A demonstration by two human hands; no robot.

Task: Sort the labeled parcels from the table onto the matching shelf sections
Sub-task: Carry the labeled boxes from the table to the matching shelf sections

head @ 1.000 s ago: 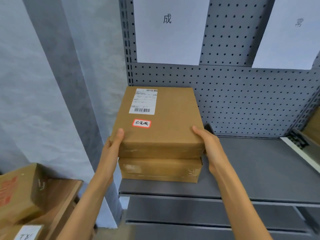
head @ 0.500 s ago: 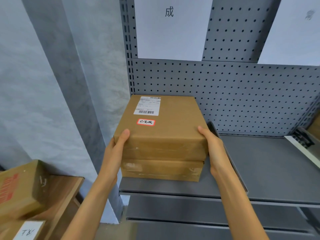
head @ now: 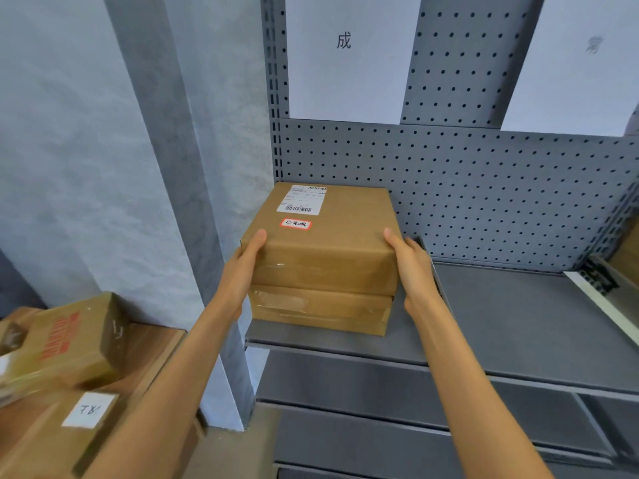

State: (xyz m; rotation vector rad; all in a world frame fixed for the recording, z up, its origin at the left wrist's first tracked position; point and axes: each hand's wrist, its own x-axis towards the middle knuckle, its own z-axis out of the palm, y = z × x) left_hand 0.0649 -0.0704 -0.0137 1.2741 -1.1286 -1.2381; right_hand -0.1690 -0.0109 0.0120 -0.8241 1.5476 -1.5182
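Observation:
A brown parcel [head: 332,243] with a white shipping label and a red-bordered sticker rests on top of a second brown parcel [head: 320,309] at the left end of the grey shelf [head: 501,316]. My left hand [head: 242,267] presses its left front corner and my right hand [head: 411,267] holds its right side. Above it, a white paper sign [head: 349,57] with a Chinese character hangs on the pegboard.
A second paper sign [head: 574,63] hangs to the right. A thin metal divider [head: 435,271] stands just right of the stack, with another divider [head: 601,299] further right. Several cardboard boxes [head: 65,347] sit on a wooden surface at lower left, beside a grey wall column [head: 179,167].
The top parcel has been pushed further back on the shelf and now lies flush on the lower parcel. Both hands followed it forward.

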